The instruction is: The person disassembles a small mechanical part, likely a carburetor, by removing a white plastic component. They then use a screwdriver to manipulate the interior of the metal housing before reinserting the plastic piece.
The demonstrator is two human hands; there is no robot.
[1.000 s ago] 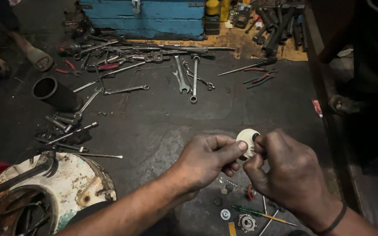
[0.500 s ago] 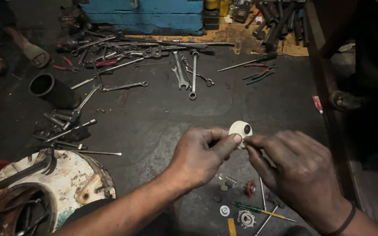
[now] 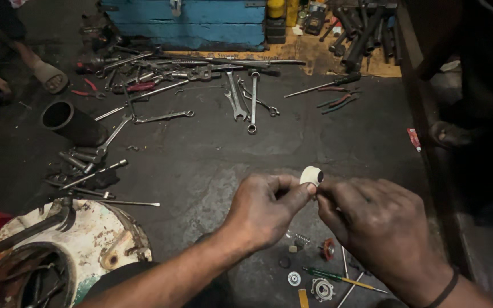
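Note:
My left hand (image 3: 263, 212) and my right hand (image 3: 375, 219) meet in front of me above a dark, oily floor. Between their fingertips sits a small white round part (image 3: 311, 175) with a dark hole in its side. Both hands pinch it, the left thumb and forefinger from the left, the right fingers from the right. Below the hands lie small loose parts: a spring (image 3: 299, 237), a red ring (image 3: 329, 249), a white washer (image 3: 294, 278), a small metal gear-like piece (image 3: 322, 289) and a thin green-handled screwdriver (image 3: 340, 279).
Several wrenches (image 3: 241, 97) and other hand tools lie scattered toward a blue toolbox (image 3: 189, 23). A black pipe section (image 3: 69, 121) lies at left. A worn white round housing (image 3: 58, 251) sits at lower left. Another person's sandalled foot (image 3: 49, 76) shows at upper left.
Both hands have kept hold of the white part while turning it: its broad face showed a second ago, its edge and the side hole show now. My hands sit slightly lower in view.

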